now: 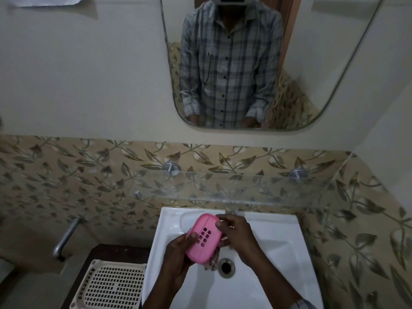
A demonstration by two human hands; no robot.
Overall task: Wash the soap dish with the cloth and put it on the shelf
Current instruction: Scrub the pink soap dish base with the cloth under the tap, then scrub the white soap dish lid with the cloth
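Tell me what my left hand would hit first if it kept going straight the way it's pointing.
Your left hand grips the pink soap dish. Pushed on with it, it would likely meet the white sink's back rim left of the tap, under the glass shelf; depth is unclear.

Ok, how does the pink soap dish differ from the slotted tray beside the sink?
The soap dish is pink; the tray is cream. The soap dish is held over the sink by the left hand and right hand; the tray rests on a dark counter. The soap dish has one small cluster of slots; the tray is holed across its base. Both are perforated.
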